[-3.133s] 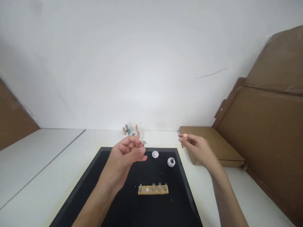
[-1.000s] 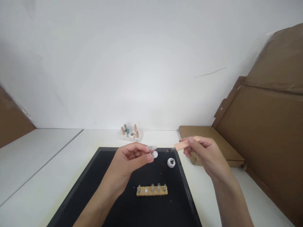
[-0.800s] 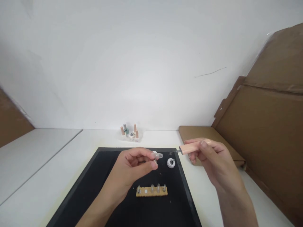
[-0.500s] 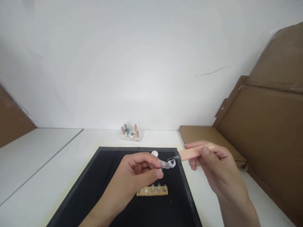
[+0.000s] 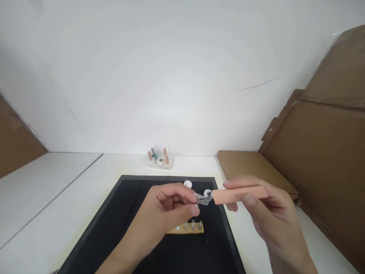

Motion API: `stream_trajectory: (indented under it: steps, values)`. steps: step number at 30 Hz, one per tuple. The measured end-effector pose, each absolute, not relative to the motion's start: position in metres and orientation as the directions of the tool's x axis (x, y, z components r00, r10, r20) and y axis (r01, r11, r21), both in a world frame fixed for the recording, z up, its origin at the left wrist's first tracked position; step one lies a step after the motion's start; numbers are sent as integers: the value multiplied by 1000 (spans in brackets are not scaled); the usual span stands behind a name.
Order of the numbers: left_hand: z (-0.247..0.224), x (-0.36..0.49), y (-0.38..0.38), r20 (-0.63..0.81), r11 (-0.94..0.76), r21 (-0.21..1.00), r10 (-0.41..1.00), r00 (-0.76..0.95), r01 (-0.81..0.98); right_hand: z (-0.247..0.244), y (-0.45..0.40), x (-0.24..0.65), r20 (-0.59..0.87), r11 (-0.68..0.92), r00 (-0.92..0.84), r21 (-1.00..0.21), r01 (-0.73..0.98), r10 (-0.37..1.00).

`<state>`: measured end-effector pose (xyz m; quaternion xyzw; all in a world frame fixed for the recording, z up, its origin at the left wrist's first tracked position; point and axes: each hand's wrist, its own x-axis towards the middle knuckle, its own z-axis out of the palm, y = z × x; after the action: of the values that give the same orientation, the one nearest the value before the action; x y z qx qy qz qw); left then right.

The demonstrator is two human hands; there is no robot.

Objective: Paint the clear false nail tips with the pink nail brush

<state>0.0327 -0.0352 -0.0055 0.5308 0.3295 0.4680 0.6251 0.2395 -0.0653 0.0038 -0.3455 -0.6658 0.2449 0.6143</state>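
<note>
Between thumb and fingers, my left hand (image 5: 168, 209) pinches a clear false nail tip (image 5: 203, 201), with a small shiny metal bit under it at the thumb. My right hand (image 5: 268, 217) is closed round the long peach handle of a nail polish brush (image 5: 239, 194). The dark bristles lie over the nail tip and appear to touch it. Behind the brush, a small round white pot (image 5: 207, 193) with dark contents is partly covered. Below my left fingers, a tan strip (image 5: 188, 230) holds several upright nail tips; its left end is hidden by my hand.
A black mat (image 5: 142, 239) lies under the hands on the white table. On it sits a round white lid (image 5: 188, 184). At the back, a clear tray (image 5: 159, 166) holds several small bottles. A flat cardboard box (image 5: 242, 163) and a cardboard wall (image 5: 322, 140) stand at the right.
My right hand has moved slightly down and its brush further left, so the bristles now lie over the nail tip. My left hand keeps its pinch. The view has shifted slightly.
</note>
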Motion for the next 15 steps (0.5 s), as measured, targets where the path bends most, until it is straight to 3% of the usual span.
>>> stream_trajectory:
  steps: [8, 15]
  values:
    - [-6, 31, -33, 98, -7, 969, 927, 363, -246, 5, -68, 244, 696, 655, 42, -693, 301, 717]
    - [-4, 31, -34, 99, -13, 971, 929, 357, -237, 7, -67, 244, 729, 715, -48, -653, 250, 683]
